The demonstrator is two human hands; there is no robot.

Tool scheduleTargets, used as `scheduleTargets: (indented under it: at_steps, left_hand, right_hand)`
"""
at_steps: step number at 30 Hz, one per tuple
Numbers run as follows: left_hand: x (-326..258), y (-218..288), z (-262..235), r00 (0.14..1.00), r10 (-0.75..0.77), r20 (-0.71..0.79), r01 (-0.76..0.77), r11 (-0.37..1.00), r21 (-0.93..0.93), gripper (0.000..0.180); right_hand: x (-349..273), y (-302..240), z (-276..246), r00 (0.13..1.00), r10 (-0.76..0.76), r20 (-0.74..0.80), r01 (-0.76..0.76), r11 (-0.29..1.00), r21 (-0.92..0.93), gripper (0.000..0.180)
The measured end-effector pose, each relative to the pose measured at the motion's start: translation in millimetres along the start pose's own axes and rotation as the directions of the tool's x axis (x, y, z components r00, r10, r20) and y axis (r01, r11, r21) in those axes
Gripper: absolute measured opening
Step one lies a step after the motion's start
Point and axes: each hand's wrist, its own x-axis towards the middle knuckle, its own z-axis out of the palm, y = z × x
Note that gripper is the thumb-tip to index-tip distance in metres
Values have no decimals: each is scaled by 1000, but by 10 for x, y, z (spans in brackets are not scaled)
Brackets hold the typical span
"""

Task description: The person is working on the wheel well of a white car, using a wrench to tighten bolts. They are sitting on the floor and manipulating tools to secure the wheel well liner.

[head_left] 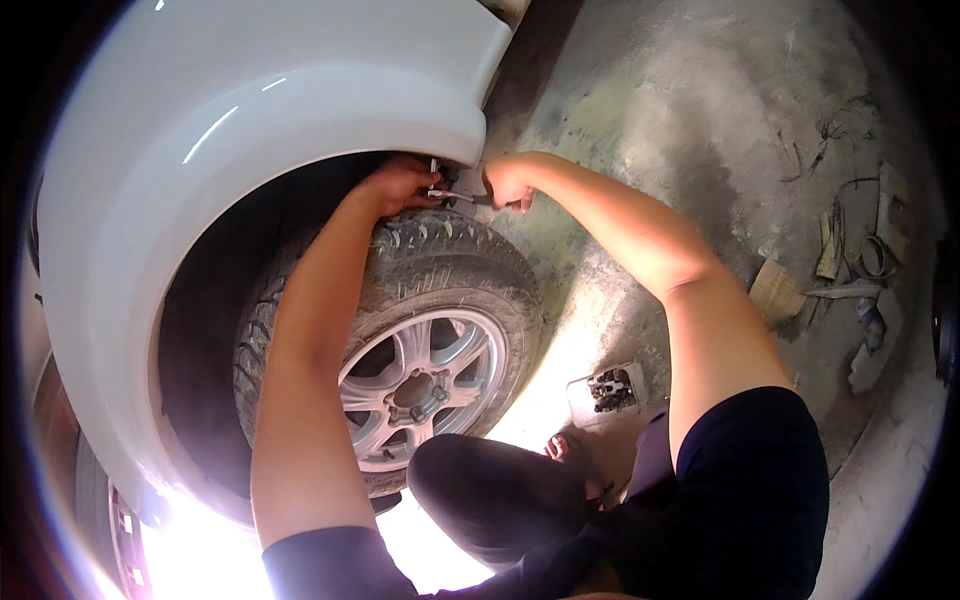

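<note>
My right hand [508, 182] is closed round the dark handle of a ratchet wrench [458, 196], whose silver shaft points left. At its other end, my left hand [402, 186] closes its fingers about the wrench's head, where a short silver piece stands up. Both hands are at the front edge of the wheel arch, just above the tyre [450, 255]. The tyre is dusty and sits on a silver alloy wheel [470, 352]. Whatever the tool's tip meets is too small and shadowed to make out.
The white car fender [280, 110] curves over the wheel on the left. On the concrete floor [640, 110], a light tray [590, 412] with dark metal parts lies near my knee. Cardboard scraps [778, 291] and loose strips lie at the far right.
</note>
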Motion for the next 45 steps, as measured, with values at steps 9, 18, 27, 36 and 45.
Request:
scheduleTargets:
  at_steps: [9,18,27,36,45]
  left_hand:
    - [-120,69,150,992,42,-123,-30,995,95,27]
    - [-204,148,241,987,92,-128,-75,989,128,27]
    - [-23,85,134,991,81,-111,-67,990,122,27]
    - [-92,94,139,991,77,-109,-63,991,120,26]
    - [-124,165,215,993,54,-109,-44,995,86,23]
  right_hand:
    - [-181,-137,-222,952,-34,303,33,999,9,19]
    - [-39,-167,-187,908,-101,407,46,989,142,21]
    - [371,-62,186,995,-24,-96,-4,960,-279,36]
    - [-42,-129,-236,889,-135,438,72,985,158,26]
    - [199,8,-127,974,-23,224,39,997,-69,22]
